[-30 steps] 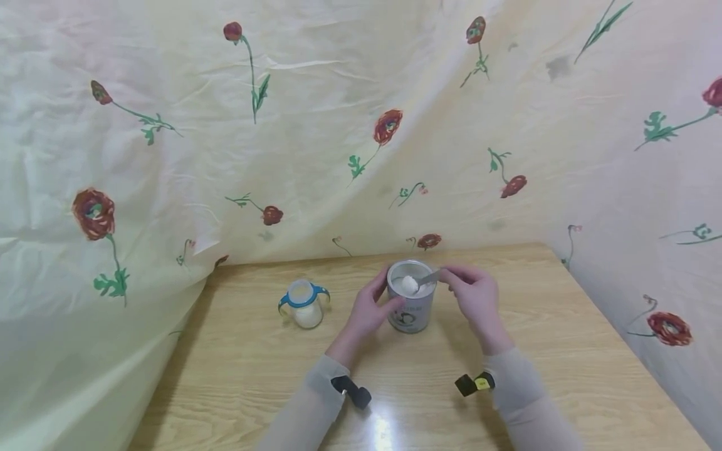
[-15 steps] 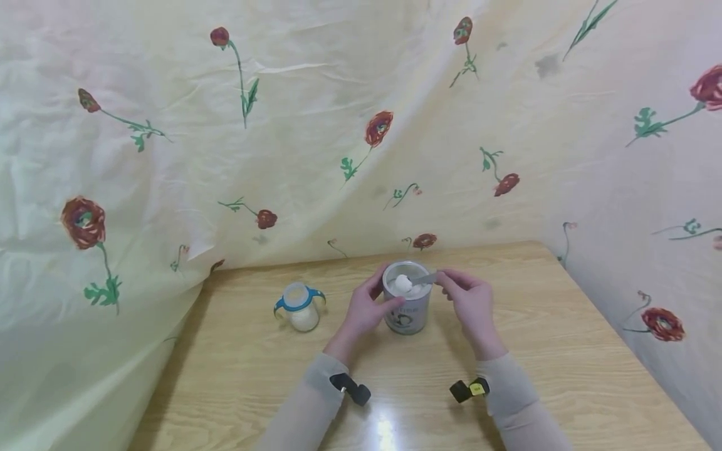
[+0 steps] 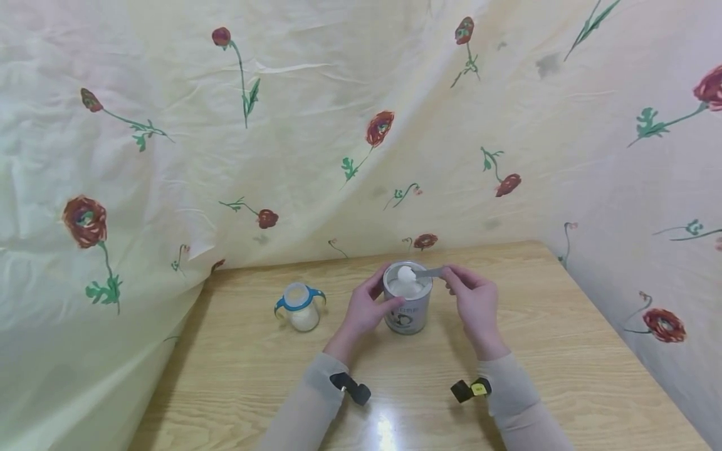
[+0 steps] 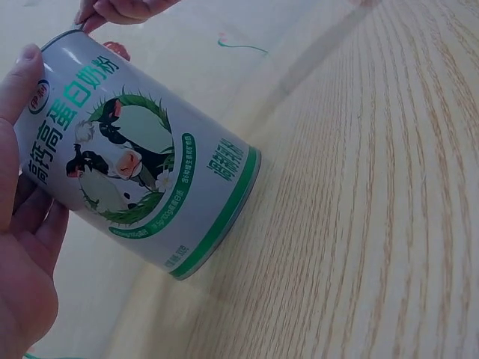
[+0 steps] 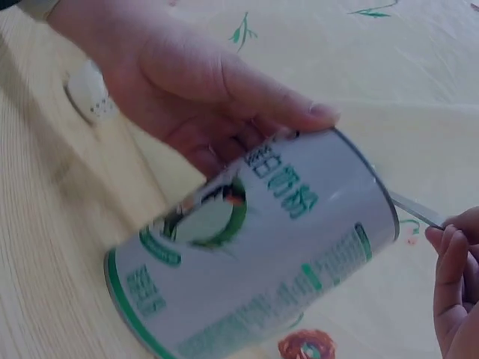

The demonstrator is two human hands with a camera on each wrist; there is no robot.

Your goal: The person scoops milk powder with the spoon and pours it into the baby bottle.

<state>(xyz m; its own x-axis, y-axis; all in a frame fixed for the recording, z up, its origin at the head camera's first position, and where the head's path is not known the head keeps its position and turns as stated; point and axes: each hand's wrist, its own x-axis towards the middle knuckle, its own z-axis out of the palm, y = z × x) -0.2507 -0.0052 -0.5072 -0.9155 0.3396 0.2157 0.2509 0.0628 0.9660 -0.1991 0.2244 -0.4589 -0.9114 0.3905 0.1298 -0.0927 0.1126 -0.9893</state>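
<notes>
A milk powder can with a cow picture and green lettering stands open-topped on the table. My left hand grips its left side, thumb across the front near the rim. With thumb and fingers, my right hand pinches the flat handle of a scoop. White powder is heaped in the scoop's bowl, which sits over the can's mouth, with more powder below it inside. The right wrist view shows the handle sticking out past the rim; its bowl is hidden there by the can wall.
Left of the can stands a baby bottle with blue handles, a translucent top and white contents. The wooden table meets a flowered cloth at the back and sides.
My right hand has lifted the scoop from the powder to near the rim and levelled its handle. The left hand keeps its grip on the can. The head view has shifted slightly.
</notes>
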